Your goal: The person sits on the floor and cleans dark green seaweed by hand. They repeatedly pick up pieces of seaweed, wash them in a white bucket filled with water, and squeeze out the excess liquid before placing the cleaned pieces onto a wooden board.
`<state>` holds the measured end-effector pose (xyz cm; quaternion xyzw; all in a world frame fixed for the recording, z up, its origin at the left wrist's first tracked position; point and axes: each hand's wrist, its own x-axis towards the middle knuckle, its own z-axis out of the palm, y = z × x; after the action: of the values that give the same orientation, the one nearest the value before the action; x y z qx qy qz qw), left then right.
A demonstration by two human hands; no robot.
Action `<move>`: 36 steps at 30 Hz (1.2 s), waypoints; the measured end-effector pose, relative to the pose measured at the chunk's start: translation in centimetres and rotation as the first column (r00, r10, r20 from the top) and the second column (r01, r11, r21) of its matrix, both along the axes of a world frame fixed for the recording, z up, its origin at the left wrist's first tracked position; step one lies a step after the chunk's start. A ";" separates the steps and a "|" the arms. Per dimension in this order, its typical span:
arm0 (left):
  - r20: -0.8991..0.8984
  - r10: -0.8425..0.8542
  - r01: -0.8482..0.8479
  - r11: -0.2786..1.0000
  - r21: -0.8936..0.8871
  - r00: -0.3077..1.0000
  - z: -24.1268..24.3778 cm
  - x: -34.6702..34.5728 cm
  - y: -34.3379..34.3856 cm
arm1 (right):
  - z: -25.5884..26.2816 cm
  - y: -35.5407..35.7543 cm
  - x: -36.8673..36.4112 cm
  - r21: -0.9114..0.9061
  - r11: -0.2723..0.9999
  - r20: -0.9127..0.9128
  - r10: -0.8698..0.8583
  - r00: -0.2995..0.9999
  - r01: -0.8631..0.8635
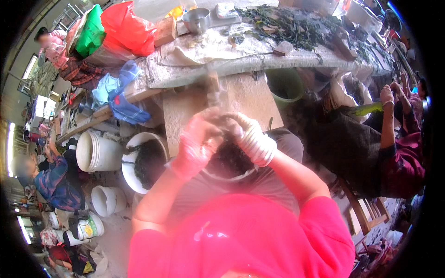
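Observation:
My left hand [200, 146], in what looks like a thin clear glove, is raised in front of my lap with its fingers bent. My right hand [252, 139] wears a whitish knitted glove, and its fingertips meet those of my left hand. Blur and haze hide whether anything is between the fingers. Just below both hands, a container of dark material [231, 161] sits at my lap, its pale rim partly showing. Beyond the hands, a wooden board [250, 100] slopes down from the table edge.
Dark green seaweed-like strips [288, 26] lie on the covered table [215, 66] near a metal cup [196, 21]. White buckets [100, 151] stand at the left, one holding dark material [147, 160]. A green bucket [285, 83] is beyond. People sit at both sides; one [399, 153] holds a green strip.

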<state>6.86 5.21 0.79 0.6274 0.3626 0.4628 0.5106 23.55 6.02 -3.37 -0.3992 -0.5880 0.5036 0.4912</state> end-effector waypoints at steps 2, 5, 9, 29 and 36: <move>0.239 0.024 -0.001 0.995 -0.095 0.971 0.8 -0.6 0.1 | 0.7 0.1 1.3 0.058 0.989 0.165 0.122 0.979 -0.133; 0.073 0.140 -0.151 0.975 0.164 0.987 0.6 -3.0 1.1 | 3.2 0.1 1.9 -0.315 0.910 0.004 0.286 0.958 -0.270; 0.143 0.145 -0.152 0.988 0.041 0.979 -0.6 -4.5 0.7 | 2.3 0.0 2.0 -0.271 0.892 -0.048 0.363 0.931 -0.362; -0.438 -0.071 0.021 0.993 -0.119 0.896 -8.6 -5.0 6.6 | -2.8 4.8 3.1 -0.045 0.955 0.435 0.283 0.855 -0.293; -0.560 0.319 -0.193 0.943 0.272 0.765 -12.2 -3.6 15.7 | -5.6 12.7 1.6 -0.115 0.993 0.472 0.063 0.879 -0.010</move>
<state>3.29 20.94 -11.42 0.7327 0.5390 0.3412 0.2371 25.12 18.73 -8.99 -0.5254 -0.6694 0.4309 0.3002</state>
